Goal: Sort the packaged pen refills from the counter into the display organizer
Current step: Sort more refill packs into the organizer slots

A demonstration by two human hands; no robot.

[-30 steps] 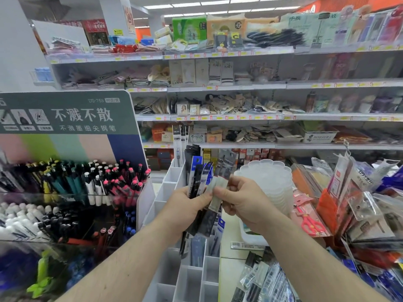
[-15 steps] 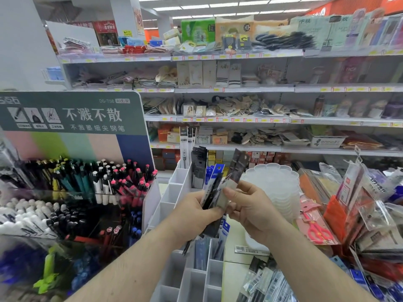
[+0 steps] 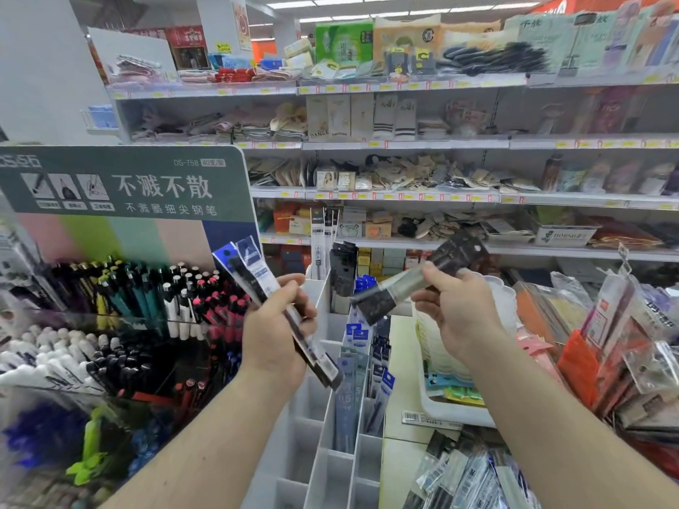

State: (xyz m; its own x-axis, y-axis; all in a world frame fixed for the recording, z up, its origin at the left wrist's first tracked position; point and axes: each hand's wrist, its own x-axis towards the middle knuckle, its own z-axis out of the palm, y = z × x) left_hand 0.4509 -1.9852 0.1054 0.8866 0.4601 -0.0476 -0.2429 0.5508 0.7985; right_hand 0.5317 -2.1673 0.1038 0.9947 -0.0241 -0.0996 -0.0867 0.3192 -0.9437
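Sorting step: left hand (image 3: 273, 336) clamps blue-topped refill packs (image 3: 253, 273), right hand (image 3: 459, 310) grips dark pack (image 3: 422, 281); next, matching organizer (image 3: 323, 416) slot.

Both forearms raised, hands apart: left grip (image 3: 275, 325) and right grip (image 3: 459, 310) closed, each holding something.

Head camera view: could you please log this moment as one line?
left hand: holds blue-topped refill packs | right hand: holds black-topped refill pack | both above organizer | more refill packs on counter
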